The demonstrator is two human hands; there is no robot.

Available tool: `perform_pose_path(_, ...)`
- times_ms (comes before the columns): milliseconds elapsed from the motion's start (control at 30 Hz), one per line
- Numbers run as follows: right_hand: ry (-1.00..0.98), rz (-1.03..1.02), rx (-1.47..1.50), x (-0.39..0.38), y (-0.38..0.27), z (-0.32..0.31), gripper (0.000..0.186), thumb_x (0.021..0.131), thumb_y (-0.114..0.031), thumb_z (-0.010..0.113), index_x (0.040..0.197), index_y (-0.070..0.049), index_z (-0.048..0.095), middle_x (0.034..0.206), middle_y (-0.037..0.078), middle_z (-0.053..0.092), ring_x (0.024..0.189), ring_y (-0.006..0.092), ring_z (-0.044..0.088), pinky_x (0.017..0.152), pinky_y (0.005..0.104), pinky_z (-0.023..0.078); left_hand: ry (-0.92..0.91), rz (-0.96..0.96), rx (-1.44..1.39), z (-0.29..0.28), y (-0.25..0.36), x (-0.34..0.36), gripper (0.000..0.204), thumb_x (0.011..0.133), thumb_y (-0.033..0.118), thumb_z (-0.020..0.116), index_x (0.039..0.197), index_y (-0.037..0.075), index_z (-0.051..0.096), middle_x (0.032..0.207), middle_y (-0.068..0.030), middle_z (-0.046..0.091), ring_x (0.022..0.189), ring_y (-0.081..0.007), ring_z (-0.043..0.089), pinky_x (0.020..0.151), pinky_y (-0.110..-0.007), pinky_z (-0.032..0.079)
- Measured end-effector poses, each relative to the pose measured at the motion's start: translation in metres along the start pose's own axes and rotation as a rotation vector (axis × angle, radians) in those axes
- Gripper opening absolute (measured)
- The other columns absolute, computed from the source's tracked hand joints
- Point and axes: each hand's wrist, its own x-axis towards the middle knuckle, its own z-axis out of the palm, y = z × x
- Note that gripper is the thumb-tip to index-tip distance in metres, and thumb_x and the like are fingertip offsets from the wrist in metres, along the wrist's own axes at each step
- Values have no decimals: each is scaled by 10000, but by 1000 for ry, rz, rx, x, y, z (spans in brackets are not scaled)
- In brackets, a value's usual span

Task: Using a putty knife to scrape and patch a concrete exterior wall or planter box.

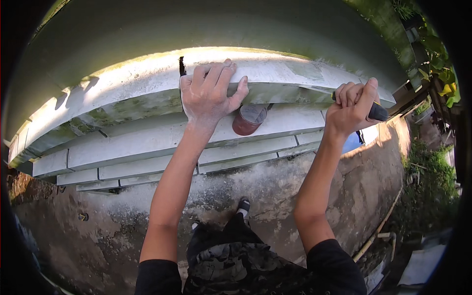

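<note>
My left hand [209,93], pale with dust, lies on the long white slab [275,69] just right of a dark gap. Its fingers stretch over the top and its thumb spreads along the near edge. At the slab's right part, my right hand [350,109] is closed round the black handle of a blade tool [378,112] with a little yellow on it. A thin, pale blade [317,89] points left from that fist along the slab's edge; its exact kind is unclear. Between the hands, a reddish-brown can [248,120] stands on the lower ledge.
White stepped ledges [123,147] run below the slab. A greenish wall [236,29] rises behind it. A blue object [351,142] shows beneath my right hand. Plants [442,73] and a pole [378,228] lie right of the stained concrete floor [275,206].
</note>
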Motion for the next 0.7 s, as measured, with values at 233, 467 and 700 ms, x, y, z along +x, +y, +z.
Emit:
perform_pose_path(233,-1,-78,83,6,-11,-15,423,977,-129,547,597,-96,363,487,-21,320,402,67,264,402,255,218,-27,8,26,-2,-1,-3,232,777,434,703,863,219,697,880,108,670,796,-91,583,647,-312,347)
perform_pose_path(467,69,-160,73,15,-21,4,463,965,-116,573,565,-88,342,470,-17,344,398,72,293,392,261,248,-38,5,21,-3,-2,-3,238,785,428,688,885,213,709,902,101,686,773,-106,575,619,-321,344)
perform_pose_path(700,125,-24,-88,17,17,-1,417,954,-105,591,588,-76,393,489,-17,357,403,66,296,398,253,248,-28,0,22,-3,0,-3,232,789,421,679,890,216,716,910,105,684,775,-106,570,653,-321,330)
